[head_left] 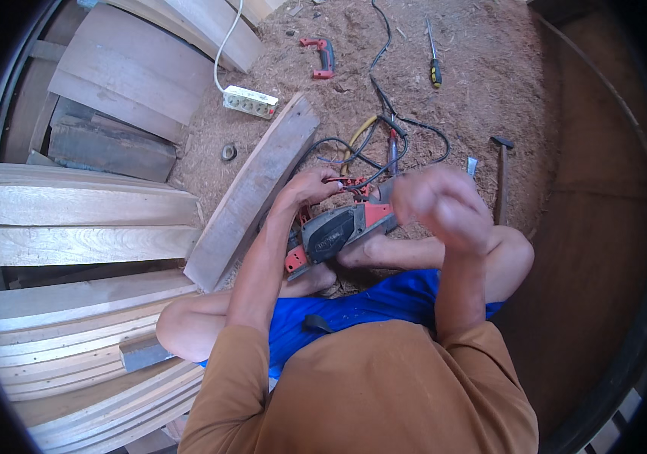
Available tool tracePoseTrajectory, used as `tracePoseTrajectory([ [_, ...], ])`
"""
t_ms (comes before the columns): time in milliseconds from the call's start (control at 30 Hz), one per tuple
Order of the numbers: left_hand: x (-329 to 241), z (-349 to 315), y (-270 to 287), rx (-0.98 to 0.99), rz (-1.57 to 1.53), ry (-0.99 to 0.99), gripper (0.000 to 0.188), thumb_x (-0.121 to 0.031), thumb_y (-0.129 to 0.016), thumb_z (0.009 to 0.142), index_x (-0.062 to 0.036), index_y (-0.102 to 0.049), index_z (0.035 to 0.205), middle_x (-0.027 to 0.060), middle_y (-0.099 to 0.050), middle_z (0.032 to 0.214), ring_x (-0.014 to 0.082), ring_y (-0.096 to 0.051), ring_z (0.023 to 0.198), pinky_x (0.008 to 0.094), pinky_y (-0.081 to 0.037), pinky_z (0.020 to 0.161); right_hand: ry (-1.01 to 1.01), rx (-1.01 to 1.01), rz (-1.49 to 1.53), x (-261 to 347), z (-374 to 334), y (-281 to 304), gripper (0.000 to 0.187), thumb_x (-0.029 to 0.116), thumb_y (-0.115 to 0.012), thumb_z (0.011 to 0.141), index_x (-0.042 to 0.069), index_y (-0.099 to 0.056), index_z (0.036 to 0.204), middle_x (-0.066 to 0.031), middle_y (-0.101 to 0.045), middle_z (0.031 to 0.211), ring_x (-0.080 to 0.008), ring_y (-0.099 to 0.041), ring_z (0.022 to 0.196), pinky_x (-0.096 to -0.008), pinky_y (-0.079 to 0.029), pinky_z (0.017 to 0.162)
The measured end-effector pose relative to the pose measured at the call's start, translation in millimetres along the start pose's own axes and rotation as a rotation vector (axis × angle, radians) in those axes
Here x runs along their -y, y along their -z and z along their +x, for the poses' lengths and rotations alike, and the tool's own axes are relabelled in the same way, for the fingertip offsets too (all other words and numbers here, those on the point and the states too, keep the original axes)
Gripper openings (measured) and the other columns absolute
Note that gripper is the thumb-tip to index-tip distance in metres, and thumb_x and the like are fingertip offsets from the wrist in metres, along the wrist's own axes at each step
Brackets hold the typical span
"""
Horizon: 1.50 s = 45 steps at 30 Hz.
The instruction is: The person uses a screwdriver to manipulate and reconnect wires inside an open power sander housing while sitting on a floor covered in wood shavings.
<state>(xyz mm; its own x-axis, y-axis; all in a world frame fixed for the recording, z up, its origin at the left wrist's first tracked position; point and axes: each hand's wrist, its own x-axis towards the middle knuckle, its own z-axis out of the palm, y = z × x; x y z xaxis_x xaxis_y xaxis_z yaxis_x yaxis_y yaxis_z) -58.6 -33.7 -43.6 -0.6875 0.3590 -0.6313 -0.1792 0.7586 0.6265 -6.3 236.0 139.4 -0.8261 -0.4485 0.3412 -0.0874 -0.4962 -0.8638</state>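
A red and black electric planer (332, 231) rests between my crossed legs, its upper handle part opened with red inner pieces and wires showing. My left hand (313, 186) grips it at the opened part, fingers curled round the red edge. Above its right end my right hand (444, 206) is raised with fingers drawn together, blurred; what they hold, if anything, cannot be made out. A black cable (435, 130) loops beside the planer, along with a yellow cord piece (356, 140) and a red-handled tool (393, 150). A loose red and black handle cover (326, 59) lies farther off.
A screwdriver (435, 73) with yellow and black handle lies far right, a hammer (502, 178) nearer. A thick plank (251, 200) slants beside my left arm. Behind it are a white power strip (250, 102) and small ring (228, 152). Stacked boards (89, 246) fill the left.
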Motion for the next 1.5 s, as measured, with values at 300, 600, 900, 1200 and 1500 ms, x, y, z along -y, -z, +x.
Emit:
tracePoseTrajectory([
  [300, -5, 19, -8, 0.015, 0.1, 0.035, 0.035, -0.036, -0.07, 0.089, -0.0093, -0.075, 0.112, 0.017, -0.075, 0.103, 0.0293, -0.071, 0.096, 0.0434, -0.054, 0.084, 0.7, 0.571, 0.68, 73, 7, -134, 0.026, 0.018, -0.056, 0.105, -0.001, -0.073, 0.1, -0.0146, -0.07, 0.095, -0.0312, -0.062, 0.08, -0.0438, -0.044, 0.07],
  [600, -20, -10, -3, -0.068, 0.141, -0.11, 0.032, -0.031, -0.062, 0.094, -0.0161, -0.073, 0.121, 0.0155, -0.072, 0.119, 0.0342, -0.066, 0.116, 0.0455, -0.051, 0.099, -0.54, -0.276, -0.946, -56, -26, -18, 0.034, 0.024, -0.07, 0.088, -0.002, -0.07, 0.11, -0.0235, -0.073, 0.102, -0.0387, -0.07, 0.098, -0.0468, -0.055, 0.084],
  [900, -17, -1, -4, -0.037, 0.212, -0.132, 0.03, -0.025, -0.06, 0.095, -0.0125, -0.071, 0.119, 0.016, -0.073, 0.109, 0.0326, -0.068, 0.107, 0.0435, -0.052, 0.091, -0.922, -0.285, -0.788, -161, -42, 42, 0.04, 0.033, -0.075, 0.09, -0.003, -0.075, 0.11, -0.0149, -0.076, 0.095, -0.0203, -0.071, 0.086, -0.0385, -0.054, 0.079],
  [1200, -20, -1, -4, -0.039, 0.211, -0.157, 0.037, -0.035, -0.065, 0.093, -0.011, -0.072, 0.12, 0.017, -0.071, 0.119, 0.0361, -0.066, 0.116, 0.0454, -0.051, 0.099, -1.088, -0.282, -0.889, -171, -26, 47, 0.035, 0.036, -0.073, 0.089, 0.002, -0.08, 0.094, -0.0142, -0.075, 0.083, -0.0235, -0.07, 0.075, -0.0398, -0.052, 0.071],
  [1500, 0, 27, -14, -0.017, 0.17, -0.135, 0.033, -0.032, -0.071, 0.092, -0.0044, -0.073, 0.11, 0.0138, -0.073, 0.097, 0.0254, -0.067, 0.092, 0.0402, -0.052, 0.082, -1.137, -0.167, -1.038, -201, -27, 63, 0.046, 0.041, -0.072, 0.086, -0.004, -0.077, 0.091, -0.027, -0.073, 0.088, -0.0364, -0.073, 0.085, -0.0456, -0.054, 0.077],
])
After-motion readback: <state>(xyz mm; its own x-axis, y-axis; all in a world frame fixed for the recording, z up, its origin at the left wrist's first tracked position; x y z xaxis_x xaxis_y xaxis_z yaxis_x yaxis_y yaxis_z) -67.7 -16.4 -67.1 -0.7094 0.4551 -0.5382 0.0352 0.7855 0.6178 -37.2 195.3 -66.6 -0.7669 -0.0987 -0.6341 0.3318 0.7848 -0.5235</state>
